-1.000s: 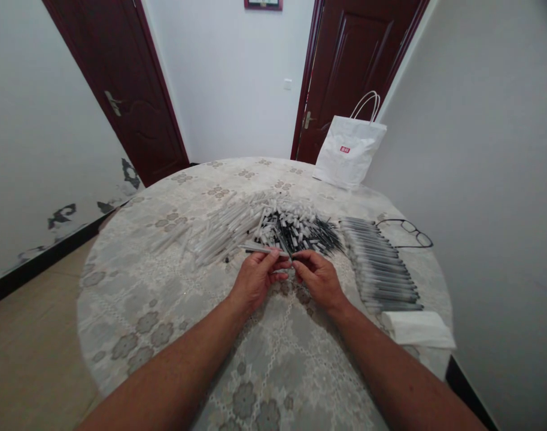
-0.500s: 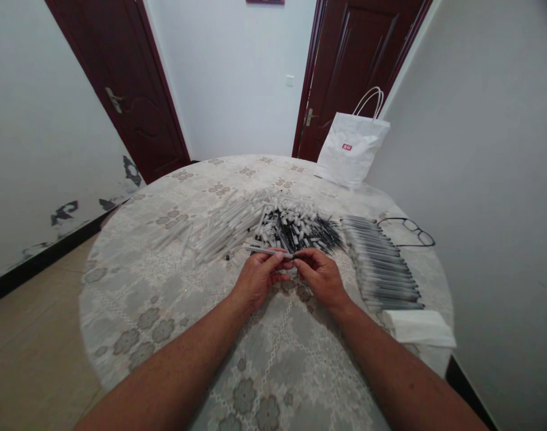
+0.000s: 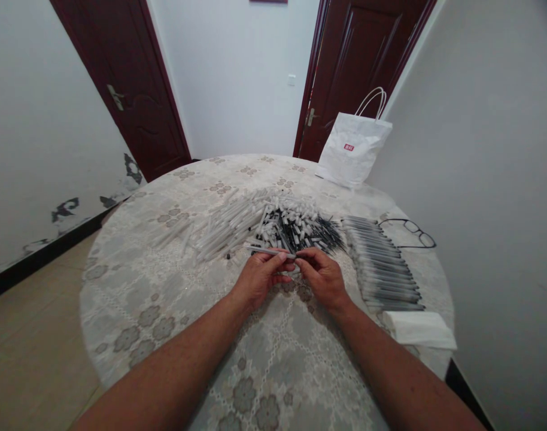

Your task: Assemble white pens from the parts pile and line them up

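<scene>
My left hand [image 3: 261,275] is closed round a pale pen barrel [image 3: 269,251], which points to the left. At the barrel's right end, the fingers of my right hand [image 3: 321,275] are pinched on a small dark piece, too small to make out. Just beyond my hands lies a heap of white caps and dark refills [image 3: 295,224]. Clear, whitish pen tubes [image 3: 231,224] are piled to its left. A row of pens with dark ends [image 3: 383,263] lies side by side to the right of my right hand.
The round table wears a flowered cloth [image 3: 157,359]. Black-framed glasses [image 3: 412,227] lie right of the pen row, and a folded white cloth or tissue [image 3: 419,329] below it. A white paper bag [image 3: 354,149] stands at the back right edge, near the wall.
The view has shifted very slightly. Both hands stay together at the barrel's right end, with only a slight movement of the right fingers.
</scene>
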Tool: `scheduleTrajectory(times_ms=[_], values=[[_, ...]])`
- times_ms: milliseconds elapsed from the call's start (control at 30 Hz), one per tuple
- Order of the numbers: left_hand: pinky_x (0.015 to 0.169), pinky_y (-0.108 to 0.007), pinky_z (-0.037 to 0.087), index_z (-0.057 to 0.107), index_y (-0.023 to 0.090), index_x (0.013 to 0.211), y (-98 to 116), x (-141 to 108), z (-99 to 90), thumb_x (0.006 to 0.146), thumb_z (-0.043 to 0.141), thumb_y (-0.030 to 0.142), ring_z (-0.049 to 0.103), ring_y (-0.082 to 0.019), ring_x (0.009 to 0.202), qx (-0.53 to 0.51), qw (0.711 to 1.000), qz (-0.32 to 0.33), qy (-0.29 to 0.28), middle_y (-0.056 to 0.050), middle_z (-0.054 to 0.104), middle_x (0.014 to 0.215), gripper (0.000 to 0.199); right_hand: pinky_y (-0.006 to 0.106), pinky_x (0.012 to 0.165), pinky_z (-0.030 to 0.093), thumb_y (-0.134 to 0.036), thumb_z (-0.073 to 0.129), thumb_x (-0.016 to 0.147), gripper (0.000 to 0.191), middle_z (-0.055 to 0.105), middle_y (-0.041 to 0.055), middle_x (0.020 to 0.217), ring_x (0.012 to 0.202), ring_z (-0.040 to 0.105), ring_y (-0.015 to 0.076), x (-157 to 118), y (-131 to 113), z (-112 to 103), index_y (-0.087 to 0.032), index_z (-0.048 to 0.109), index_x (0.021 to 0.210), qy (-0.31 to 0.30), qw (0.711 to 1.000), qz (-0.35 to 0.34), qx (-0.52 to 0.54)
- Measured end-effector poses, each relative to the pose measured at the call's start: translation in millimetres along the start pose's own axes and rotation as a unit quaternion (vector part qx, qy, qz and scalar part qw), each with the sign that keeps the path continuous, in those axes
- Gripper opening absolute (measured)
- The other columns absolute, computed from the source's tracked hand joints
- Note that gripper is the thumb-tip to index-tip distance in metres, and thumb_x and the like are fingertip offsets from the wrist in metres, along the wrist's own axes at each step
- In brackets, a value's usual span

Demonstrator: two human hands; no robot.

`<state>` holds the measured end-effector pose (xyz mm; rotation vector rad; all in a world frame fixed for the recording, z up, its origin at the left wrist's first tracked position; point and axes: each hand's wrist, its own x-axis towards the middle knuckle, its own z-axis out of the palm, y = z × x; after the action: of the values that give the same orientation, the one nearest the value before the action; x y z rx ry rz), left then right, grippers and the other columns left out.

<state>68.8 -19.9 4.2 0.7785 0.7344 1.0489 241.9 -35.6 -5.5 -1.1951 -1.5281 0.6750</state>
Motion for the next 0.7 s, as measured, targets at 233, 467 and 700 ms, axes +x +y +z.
scheduleTrajectory(times_ms=[233, 467, 700], values=[[0.060, -0.027, 0.059, 0.071, 0.011, 0.097, -0.8, 0.5, -1.5, 0.079, 0.078, 0.030, 0.070, -0.019, 0.078, 0.001, 1.000, -0.007, -0.004, -0.013, 0.073, 0.093, 0.028, 0.025, 0.060, 0.044, -0.044, 0.059, 0.092, 0.026, 0.067, 0.0016, 0.075, 0.067, 0.058, 0.0155, -2.2, 2.7, -2.0, -0.020, 0.069, 0.095, -0.028, 0.998, 0.036, -0.034], [0.060, -0.028, 0.060, 0.072, 0.009, 0.091, -1.7, 1.1, -1.1, 0.079, 0.078, 0.031, 0.069, -0.017, 0.069, -0.009, 1.000, -0.022, 0.002, -0.014, 0.073, 0.088, 0.026, 0.028, 0.068, 0.047, -0.039, 0.059, 0.092, 0.020, 0.069, 0.0029, 0.083, 0.072, 0.060, 0.0164, -2.2, -5.7, -4.9, -0.022, 0.070, 0.094, -0.019, 0.994, -0.063, -0.091], [0.062, -0.029, 0.060, 0.072, 0.009, 0.084, -0.1, -0.9, 1.3, 0.080, 0.077, 0.032, 0.068, -0.016, 0.065, -0.015, 1.000, -0.025, 0.002, -0.014, 0.074, 0.084, 0.024, 0.028, 0.069, 0.046, -0.037, 0.057, 0.094, 0.018, 0.069, 0.0030, 0.083, 0.073, 0.062, 0.0173, -3.3, -7.9, -7.0, -0.023, 0.069, 0.096, -0.017, 0.987, -0.098, -0.126]])
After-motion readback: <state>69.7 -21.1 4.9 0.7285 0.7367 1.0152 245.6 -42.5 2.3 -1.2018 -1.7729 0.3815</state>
